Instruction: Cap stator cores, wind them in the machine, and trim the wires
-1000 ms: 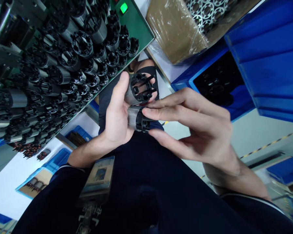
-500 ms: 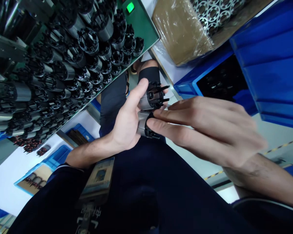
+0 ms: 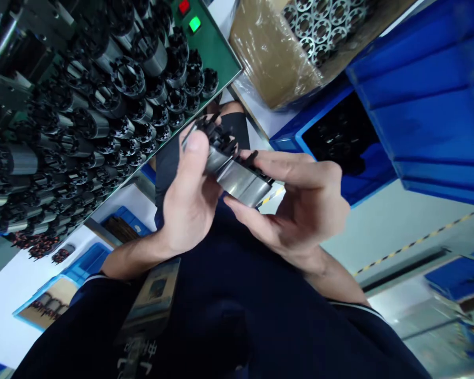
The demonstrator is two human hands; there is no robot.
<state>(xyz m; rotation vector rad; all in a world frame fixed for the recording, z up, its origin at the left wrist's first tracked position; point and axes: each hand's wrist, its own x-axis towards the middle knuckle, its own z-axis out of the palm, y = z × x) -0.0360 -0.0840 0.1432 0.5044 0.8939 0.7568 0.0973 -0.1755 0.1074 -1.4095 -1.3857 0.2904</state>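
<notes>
Two metal cylinders with black pronged plastic ends are held side by side in front of my body. My left hand (image 3: 189, 200) is wrapped round the left cylinder (image 3: 216, 158), its thumb near the black prongs. My right hand (image 3: 300, 202) grips the right cylinder (image 3: 245, 182), with fingers at its black end and the thumb under its metal wall. Both cylinders are tilted and touch or nearly touch each other. The left one is partly hidden by my left hand.
Many similar cylinders (image 3: 128, 76) stand on a green bench (image 3: 225, 55) at upper left. A cardboard box (image 3: 272, 58) holds metal rings (image 3: 322, 29) at the top. Blue bins (image 3: 430, 95) are at the right. A white table (image 3: 8, 295) lies at lower left.
My right hand has turned and now grips one cylinder between thumb and fingers. Both cylinders have tilted, with their black ends facing more upward. My left hand has shifted slightly left.
</notes>
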